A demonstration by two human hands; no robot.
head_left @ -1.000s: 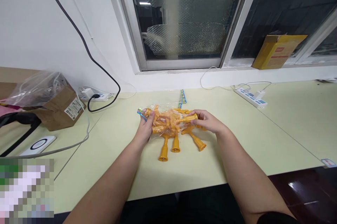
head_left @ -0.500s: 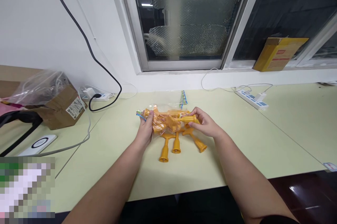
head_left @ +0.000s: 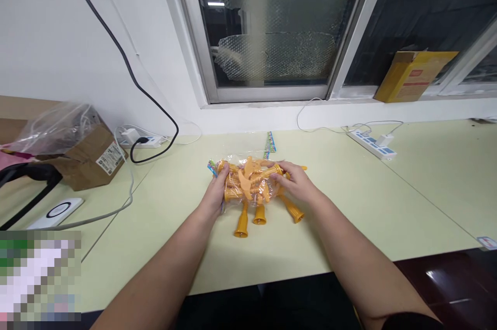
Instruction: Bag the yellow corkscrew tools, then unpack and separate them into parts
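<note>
My left hand point(head_left: 214, 193) is closed on the left side of a clear plastic bag point(head_left: 233, 182), which is filled with yellow-orange plastic pieces and has a blue-green printed edge. At the bag's right side my right hand point(head_left: 297, 181) pinches the fluted end of a yellow plastic piece point(head_left: 275, 170); its narrower part points left among the other pieces. Whether this piece is fully inside the film I cannot tell. Just in front, several loose yellow pieces with flared ends point(head_left: 241, 227) lie on the table, partly covered by the bag.
Behind the bag lies another clear bag with a printed strip point(head_left: 269, 144). A cardboard box point(head_left: 91, 162), a white charging pad point(head_left: 64, 210) and a black cable point(head_left: 128, 63) are at left. A power strip point(head_left: 373, 145) sits at back right; a yellow carton point(head_left: 415, 76) leans on the window.
My right hand has moved left, carrying the yellow piece farther over or into the bag. The bag looks fuller and spreads more to the right, covering more of the loose pieces.
</note>
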